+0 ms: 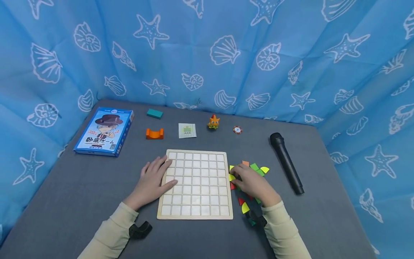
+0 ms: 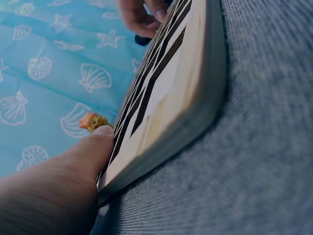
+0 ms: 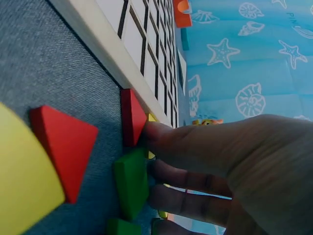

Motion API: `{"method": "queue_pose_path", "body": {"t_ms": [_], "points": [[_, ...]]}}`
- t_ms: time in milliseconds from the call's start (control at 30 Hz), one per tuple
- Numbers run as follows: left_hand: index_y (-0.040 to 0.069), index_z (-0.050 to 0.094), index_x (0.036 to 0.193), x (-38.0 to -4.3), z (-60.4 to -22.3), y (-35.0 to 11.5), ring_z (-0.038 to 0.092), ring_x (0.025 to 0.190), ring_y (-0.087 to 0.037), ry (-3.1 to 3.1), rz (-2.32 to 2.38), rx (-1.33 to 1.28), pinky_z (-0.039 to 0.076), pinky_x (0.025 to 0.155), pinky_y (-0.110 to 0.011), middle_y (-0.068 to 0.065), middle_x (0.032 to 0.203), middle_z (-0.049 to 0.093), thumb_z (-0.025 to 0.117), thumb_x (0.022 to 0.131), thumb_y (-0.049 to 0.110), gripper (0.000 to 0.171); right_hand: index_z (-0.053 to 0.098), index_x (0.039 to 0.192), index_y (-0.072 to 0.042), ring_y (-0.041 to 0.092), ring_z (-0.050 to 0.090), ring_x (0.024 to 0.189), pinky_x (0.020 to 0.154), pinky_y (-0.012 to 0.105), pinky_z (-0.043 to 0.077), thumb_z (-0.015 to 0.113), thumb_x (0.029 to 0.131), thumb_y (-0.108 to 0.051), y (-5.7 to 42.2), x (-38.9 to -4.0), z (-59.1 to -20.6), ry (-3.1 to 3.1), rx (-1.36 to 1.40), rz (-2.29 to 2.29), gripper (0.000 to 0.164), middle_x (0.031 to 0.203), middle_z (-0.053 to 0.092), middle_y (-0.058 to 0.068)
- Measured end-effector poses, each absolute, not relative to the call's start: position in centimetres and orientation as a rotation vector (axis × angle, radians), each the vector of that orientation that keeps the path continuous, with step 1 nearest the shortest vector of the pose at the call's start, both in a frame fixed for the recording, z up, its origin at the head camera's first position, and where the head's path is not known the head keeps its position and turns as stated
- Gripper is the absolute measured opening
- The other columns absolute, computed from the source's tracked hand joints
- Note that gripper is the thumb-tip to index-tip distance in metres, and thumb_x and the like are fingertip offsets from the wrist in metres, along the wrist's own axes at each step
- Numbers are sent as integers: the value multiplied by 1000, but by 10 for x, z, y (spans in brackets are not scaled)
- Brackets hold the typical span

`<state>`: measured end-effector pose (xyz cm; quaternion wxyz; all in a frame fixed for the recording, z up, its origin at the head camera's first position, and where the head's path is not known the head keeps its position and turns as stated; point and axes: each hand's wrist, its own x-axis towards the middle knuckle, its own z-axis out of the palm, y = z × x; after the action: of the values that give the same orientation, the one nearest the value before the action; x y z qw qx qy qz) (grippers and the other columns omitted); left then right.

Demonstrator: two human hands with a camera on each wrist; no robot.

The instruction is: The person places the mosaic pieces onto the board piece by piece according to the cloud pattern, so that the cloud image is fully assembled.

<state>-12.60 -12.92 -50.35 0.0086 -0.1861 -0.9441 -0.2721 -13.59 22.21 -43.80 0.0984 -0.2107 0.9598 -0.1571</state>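
A square wooden board (image 1: 197, 185) with a grid of white tiles lies flat on the table. My left hand (image 1: 151, 181) rests on its left side, fingers spread, thumb reaching over the tiles; in the left wrist view the thumb (image 2: 95, 147) lies along the board's edge. Just off the board's right side, my right hand (image 1: 253, 181) reaches down among colored flat pieces. Its thumb (image 3: 181, 142) overlaps a yellow piece (image 3: 150, 154) beside a red triangle (image 3: 131, 117), with the other fingers apart from the thumb near a green piece (image 3: 131, 183).
Behind the board are an orange bridge-shaped block (image 1: 154, 134), a teal block (image 1: 154, 113), a printed card (image 1: 187, 130), a small orange toy figure (image 1: 213, 122) and a poker chip (image 1: 237, 129). A blue game box (image 1: 104, 131) lies far left, a black microphone (image 1: 286, 163) right.
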Motion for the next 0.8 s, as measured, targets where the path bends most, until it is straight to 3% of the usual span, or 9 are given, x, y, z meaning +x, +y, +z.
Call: {"method": "queue_pose_path", "body": {"t_ms": [367, 800], "points": [[17, 34, 149, -127, -504, -130, 20, 144, -31, -2966, -800, -564, 12, 111, -60, -6, 157, 26, 52, 89, 62, 77, 64, 114, -9, 15, 56, 86, 75, 33, 50, 71, 86, -14, 217, -136, -438, 2840, -565, -473, 29, 99, 59, 3], [18, 34, 149, -128, -503, -132, 21, 144, -30, -2995, -767, -530, 13, 111, -59, -5, 157, 27, 49, 88, 66, 79, 64, 110, -5, 14, 56, 83, 75, 34, 52, 71, 87, -16, 217, -137, -432, 2864, -559, -398, 26, 102, 60, 6]]}}
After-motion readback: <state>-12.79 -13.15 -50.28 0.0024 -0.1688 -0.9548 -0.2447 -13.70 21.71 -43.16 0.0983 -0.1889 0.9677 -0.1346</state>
